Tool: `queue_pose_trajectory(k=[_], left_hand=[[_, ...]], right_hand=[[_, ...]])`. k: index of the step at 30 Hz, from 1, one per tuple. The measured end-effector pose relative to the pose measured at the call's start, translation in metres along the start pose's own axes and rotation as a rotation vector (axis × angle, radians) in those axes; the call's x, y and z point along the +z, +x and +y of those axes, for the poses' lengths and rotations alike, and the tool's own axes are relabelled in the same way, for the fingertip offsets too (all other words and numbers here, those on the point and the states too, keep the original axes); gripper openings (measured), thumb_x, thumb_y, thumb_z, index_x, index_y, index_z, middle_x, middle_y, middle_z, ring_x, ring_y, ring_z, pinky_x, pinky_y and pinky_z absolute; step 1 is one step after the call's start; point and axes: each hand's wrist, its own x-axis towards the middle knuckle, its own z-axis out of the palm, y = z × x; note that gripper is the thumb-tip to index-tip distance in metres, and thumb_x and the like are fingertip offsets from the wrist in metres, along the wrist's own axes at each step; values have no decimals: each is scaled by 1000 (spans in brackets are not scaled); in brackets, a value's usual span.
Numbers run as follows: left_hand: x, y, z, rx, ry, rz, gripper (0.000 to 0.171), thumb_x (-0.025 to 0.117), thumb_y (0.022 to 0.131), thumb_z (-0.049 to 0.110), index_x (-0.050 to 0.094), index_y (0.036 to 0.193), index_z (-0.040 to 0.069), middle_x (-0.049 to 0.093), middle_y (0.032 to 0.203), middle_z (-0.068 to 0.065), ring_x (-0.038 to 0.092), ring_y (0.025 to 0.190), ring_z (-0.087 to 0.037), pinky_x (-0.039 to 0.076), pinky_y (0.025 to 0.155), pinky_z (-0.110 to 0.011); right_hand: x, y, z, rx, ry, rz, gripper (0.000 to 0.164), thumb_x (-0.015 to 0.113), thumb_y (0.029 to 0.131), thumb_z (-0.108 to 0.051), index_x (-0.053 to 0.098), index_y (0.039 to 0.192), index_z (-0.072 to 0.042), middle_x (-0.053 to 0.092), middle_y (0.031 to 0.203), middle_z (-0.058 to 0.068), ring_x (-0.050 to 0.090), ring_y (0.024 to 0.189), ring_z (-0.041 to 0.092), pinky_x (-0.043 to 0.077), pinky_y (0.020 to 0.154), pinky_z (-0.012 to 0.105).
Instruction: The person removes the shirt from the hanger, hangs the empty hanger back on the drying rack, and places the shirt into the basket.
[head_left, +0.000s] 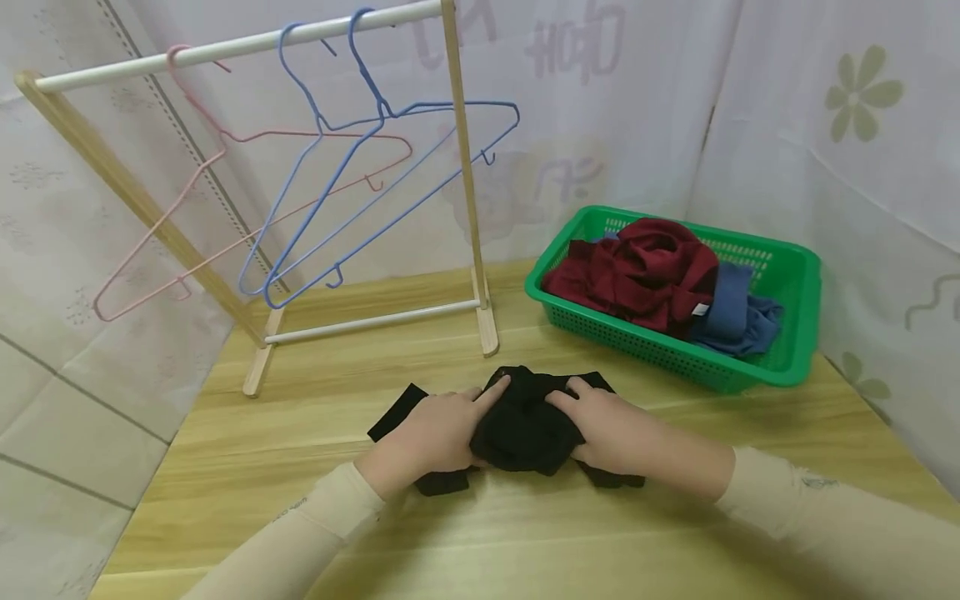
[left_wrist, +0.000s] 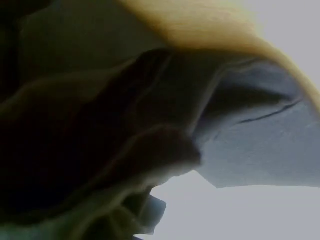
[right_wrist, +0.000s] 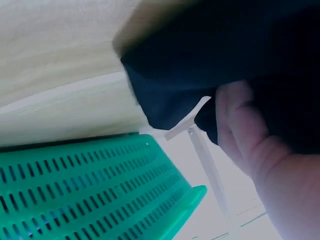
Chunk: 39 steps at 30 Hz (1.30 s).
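Observation:
A bunched black garment (head_left: pixel 525 425) is on the wooden table in front of me, its loose ends spread out to both sides. My left hand (head_left: pixel 442 429) grips its left part, index finger lying along the top of the cloth. On the opposite side my right hand (head_left: pixel 611 423) holds the right part, with fingers over the fabric. The right wrist view shows dark cloth (right_wrist: pixel 185 65) draped around the fingers of the right hand (right_wrist: pixel 245 125). In the left wrist view the picture is dark, with a finger (left_wrist: pixel 165 150) against the cloth.
A wooden rack (head_left: pixel 468 167) stands at the back left. On its white bar hang a pink hanger (head_left: pixel 202 167) and two blue hangers (head_left: pixel 405 212). At the right, a green basket (head_left: pixel 802 308) holds a dark red garment (head_left: pixel 645 275) and blue clothing (head_left: pixel 735 312).

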Motion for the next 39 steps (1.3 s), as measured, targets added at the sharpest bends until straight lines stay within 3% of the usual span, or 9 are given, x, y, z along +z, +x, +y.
queue_pose_trajectory(k=[7,12,14,16,24,29,31,34,39], left_hand=[[-14,-6,1,59,-25,45,104,86,83,20,29,170,23,71,134,-7,65,74,-17,49,58,-30],[-57,1,5,88,-52,86,98,83,88,17,30,169,25,69,137,-9,71,91,-24,59,69,-38],[-78,6,6,106,-43,142,96,82,89,20,30,169,26,69,132,-9,73,98,-27,61,77,-43],[-100,11,8,107,-17,204,95,82,89,24,30,168,27,68,132,-8,73,102,-27,61,75,-45],[-165,52,31,130,132,470,95,79,93,37,24,170,30,64,140,-4,71,113,-25,61,76,-45],[-182,93,52,113,203,604,93,72,98,42,15,171,34,61,144,-1,68,117,-23,60,79,-41],[-184,111,59,113,210,641,92,69,99,41,13,172,36,58,146,0,67,120,-21,61,80,-40],[-178,138,69,80,241,624,95,70,99,44,8,171,39,53,153,2,61,130,-20,61,85,-39],[-135,167,77,39,433,464,109,67,91,74,4,172,37,26,175,-5,35,158,-30,47,115,-59]], right_hand=[[-20,-6,-2,32,107,-19,59,86,84,-12,63,138,-11,63,128,21,70,109,36,61,91,52],[-63,-13,0,37,82,42,57,89,84,-18,66,135,-11,64,119,15,69,102,30,61,87,50],[-83,-17,3,27,67,99,57,91,83,-21,67,134,-11,64,116,13,69,100,29,61,86,51],[-101,-21,7,16,48,178,57,92,82,-21,68,133,-10,65,114,13,68,101,29,61,88,53],[-163,-39,32,89,-32,462,58,94,78,-11,69,131,-2,69,122,23,67,111,44,55,94,63],[-183,-50,52,162,-107,641,59,92,74,0,68,128,4,66,113,32,64,101,52,52,88,64],[-188,-54,61,212,-142,660,59,91,75,1,67,128,6,63,113,36,61,101,55,51,88,67],[-190,-57,82,335,-196,538,65,89,81,-6,58,137,6,55,123,42,56,108,60,49,92,72],[-157,-61,119,506,-225,109,84,79,95,-31,32,157,3,29,146,47,38,124,73,42,95,81]])
